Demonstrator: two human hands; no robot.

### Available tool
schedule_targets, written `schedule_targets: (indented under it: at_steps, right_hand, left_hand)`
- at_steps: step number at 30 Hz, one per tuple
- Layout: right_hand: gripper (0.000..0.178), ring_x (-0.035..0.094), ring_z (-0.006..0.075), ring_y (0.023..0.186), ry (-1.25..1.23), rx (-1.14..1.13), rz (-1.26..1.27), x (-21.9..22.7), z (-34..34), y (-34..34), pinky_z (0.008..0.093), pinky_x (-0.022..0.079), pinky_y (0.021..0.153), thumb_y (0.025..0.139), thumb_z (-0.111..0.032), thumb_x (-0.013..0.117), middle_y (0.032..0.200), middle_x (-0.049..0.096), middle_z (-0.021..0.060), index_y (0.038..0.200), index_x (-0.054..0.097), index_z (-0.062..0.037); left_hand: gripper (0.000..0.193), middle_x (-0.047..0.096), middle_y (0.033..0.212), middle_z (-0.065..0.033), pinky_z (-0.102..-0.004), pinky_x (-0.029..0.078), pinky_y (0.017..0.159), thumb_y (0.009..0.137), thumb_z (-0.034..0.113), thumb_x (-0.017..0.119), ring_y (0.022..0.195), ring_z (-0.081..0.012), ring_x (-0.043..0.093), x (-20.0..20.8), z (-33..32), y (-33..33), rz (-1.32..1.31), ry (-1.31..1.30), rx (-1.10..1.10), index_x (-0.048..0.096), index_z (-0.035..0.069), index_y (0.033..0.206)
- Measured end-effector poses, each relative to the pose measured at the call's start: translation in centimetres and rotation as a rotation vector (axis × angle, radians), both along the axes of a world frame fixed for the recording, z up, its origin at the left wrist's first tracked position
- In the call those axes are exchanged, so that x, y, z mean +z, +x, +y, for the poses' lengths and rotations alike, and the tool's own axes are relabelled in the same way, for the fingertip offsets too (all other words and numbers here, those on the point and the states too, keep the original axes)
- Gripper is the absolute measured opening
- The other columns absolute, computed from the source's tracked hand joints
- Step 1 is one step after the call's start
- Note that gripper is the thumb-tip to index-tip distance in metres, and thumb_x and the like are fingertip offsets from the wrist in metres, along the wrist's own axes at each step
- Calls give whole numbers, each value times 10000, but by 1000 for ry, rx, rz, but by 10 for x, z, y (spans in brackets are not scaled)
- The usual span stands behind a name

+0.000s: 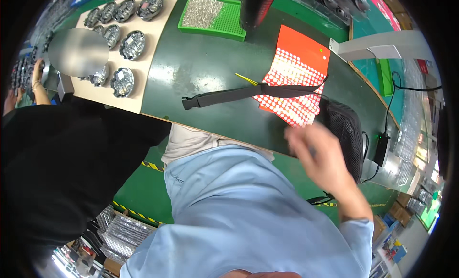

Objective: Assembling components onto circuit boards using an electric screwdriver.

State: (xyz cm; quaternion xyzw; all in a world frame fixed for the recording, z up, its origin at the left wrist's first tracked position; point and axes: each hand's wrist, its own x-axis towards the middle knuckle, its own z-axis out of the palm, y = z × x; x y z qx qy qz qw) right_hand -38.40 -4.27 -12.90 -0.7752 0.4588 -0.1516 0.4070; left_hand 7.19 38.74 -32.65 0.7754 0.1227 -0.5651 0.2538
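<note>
Reach apparently in hand toward the red sticker sheet [292,63] beneath the black strap [227,96] on the counter [201,67], with right hand [319,156] near its lower corner, too blurred to tell open from closed, left hand out of view, fingertip pinching probably needed next.

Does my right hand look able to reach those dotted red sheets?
Likely yes: the right hand is near the red sheets; nothing visibly blocks their lower edge, though the black strap crosses them.

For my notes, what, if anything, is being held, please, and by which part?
It cannot be told: the right hand is blurred, the left hand out of view.
</note>
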Motion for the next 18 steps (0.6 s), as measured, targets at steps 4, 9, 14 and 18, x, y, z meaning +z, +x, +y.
schedule_targets:
  at_steps: [4,9,14,18]
  right_hand:
    - [335,592,327,1054,-554,56,166,-11,-51,49,423,493,919,868,-56,725,1078,603,139,1186,632,-5]
    - [360,579,324,1081,-582,272,494,-25,-65,53,424,482,935,815,-73,762,1073,590,147,1137,612,-13]
    - [339,607,381,1033,-420,243,439,-24,-86,43,467,492,896,813,-133,807,1013,623,166,1058,609,-6]
    - [248,644,332,859,-185,146,209,-8,-86,35,419,507,770,906,-105,737,877,622,151,998,536,8]
  left_hand:
    - [359,551,669,-14,-303,439,606,1062,287,587,607,-131,495,4,-18,17,-78,-74,-20,591,33,807]
    - [366,547,669,-12,-302,437,609,1065,293,585,609,-129,492,6,-25,22,-143,-141,-3,588,35,806]
    - [372,543,669,-10,-302,435,612,1067,299,582,612,-128,489,4,-27,14,-181,-187,20,585,36,804]
    - [377,540,669,-9,-301,433,615,1069,304,580,615,-126,486,1,-38,13,-203,-226,7,583,37,803]
